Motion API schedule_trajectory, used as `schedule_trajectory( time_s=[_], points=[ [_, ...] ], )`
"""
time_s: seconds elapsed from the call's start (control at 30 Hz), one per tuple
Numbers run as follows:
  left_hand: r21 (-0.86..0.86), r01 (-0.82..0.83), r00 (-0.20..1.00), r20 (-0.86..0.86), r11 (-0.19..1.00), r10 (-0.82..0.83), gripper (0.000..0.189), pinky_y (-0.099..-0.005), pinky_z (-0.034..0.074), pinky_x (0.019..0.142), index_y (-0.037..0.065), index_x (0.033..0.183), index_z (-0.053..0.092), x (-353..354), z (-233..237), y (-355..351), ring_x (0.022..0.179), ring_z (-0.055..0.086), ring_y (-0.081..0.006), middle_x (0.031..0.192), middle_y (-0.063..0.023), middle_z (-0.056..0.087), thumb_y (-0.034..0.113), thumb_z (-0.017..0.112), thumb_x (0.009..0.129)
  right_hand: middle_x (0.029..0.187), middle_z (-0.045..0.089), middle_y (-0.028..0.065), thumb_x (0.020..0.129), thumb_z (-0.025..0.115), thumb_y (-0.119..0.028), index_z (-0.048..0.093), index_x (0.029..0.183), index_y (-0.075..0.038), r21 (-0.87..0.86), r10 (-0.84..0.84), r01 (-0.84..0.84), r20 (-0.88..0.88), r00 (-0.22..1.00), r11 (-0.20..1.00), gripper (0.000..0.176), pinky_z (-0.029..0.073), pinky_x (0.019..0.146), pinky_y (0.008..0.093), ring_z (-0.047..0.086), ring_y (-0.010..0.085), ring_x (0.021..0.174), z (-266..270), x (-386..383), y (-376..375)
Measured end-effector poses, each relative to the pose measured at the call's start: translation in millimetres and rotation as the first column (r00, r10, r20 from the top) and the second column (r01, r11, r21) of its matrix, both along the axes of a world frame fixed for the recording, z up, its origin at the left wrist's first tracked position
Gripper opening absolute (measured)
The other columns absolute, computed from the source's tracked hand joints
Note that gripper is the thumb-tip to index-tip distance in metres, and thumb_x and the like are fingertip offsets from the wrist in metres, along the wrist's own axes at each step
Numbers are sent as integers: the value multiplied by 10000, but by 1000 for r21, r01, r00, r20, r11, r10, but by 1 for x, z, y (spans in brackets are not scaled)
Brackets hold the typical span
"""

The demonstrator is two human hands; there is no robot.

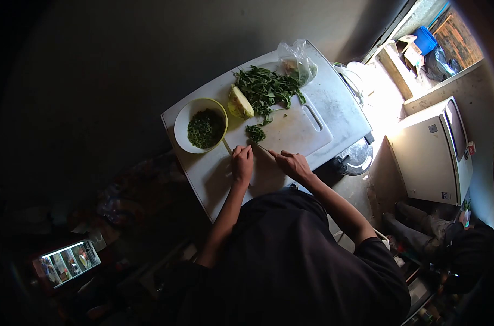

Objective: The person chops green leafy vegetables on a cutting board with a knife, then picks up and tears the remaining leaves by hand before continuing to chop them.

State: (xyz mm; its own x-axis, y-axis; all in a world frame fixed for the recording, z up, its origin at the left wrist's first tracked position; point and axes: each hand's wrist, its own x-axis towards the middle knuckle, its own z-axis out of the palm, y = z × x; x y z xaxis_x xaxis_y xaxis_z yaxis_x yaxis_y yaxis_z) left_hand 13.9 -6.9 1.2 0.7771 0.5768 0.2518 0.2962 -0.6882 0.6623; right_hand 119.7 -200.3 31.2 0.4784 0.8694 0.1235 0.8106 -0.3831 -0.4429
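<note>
My right hand (293, 165) is wrapped round the handle of a knife (262, 148), whose blade angles left towards a small heap of chopped greens (255, 133). Beside the blade's tip, my left hand (242, 159) has its fingers curled together; what they pinch, if anything, is hidden. Under the greens lies a white cutting board (298, 136). Whole leafy greens (266, 89) are piled at its far edge, next to a cut piece of pale yellow-green vegetable (240, 103). To the left stands a white bowl (182, 130) with a yellow-green rim, holding finely chopped greens (205, 127).
All this rests on a white table (342, 108), with a clear plastic bag (300, 62) at its far corner. A lidded pot (356, 157) sits right of the table. Beyond are a small fridge (426, 155) and another person's legs (421, 223). A lit glass case (70, 263) shows lower left.
</note>
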Motion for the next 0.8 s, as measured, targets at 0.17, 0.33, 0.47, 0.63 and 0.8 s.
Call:
schedule_trajectory(
  time_s=[0.17,0.33,0.47,0.63,0.8],
  points=[
    [38,-14,1000,21,999,13,151,-420,518,789,17,1007,745,8,0,2,878,640,-329,916,-135,655,107,699,895,786,621,65,915,557,-116,595,1391,-205,33,-19,19,-8,1000,999,486,491,502,419,619,277,582,1,-2,0],
    [41,-17,1000,22,999,16,136,-414,522,784,16,983,746,8,-1,2,875,644,-326,914,-135,658,103,702,888,814,648,79,898,575,-118,594,1395,-214,-23,-44,43,-45,998,999,507,504,516,426,641,279,608,3,-8,-3],
    [19,-21,1000,-8,1000,22,122,-415,519,797,18,963,741,9,-1,2,891,628,-330,910,-130,642,96,689,884,809,647,76,897,571,-111,589,1401,-212,-37,-57,54,-61,997,998,514,514,528,422,644,283,615,8,-13,-4],
    [12,-28,999,30,1000,28,115,-415,517,782,14,953,738,10,-3,2,867,630,-331,902,-138,640,89,695,879,842,640,91,894,566,-116,551,1436,-219,-48,-29,26,-50,998,999,552,519,557,432,652,286,652,0,-15,-6],
    [32,-33,998,53,999,32,114,-412,515,763,7,951,731,9,-5,2,849,636,-329,897,-144,642,84,698,873,858,626,83,923,537,-122,527,1456,-186,-25,-15,13,-75,997,1000,537,520,578,420,648,293,684,-7,-17,9]
  ],
)
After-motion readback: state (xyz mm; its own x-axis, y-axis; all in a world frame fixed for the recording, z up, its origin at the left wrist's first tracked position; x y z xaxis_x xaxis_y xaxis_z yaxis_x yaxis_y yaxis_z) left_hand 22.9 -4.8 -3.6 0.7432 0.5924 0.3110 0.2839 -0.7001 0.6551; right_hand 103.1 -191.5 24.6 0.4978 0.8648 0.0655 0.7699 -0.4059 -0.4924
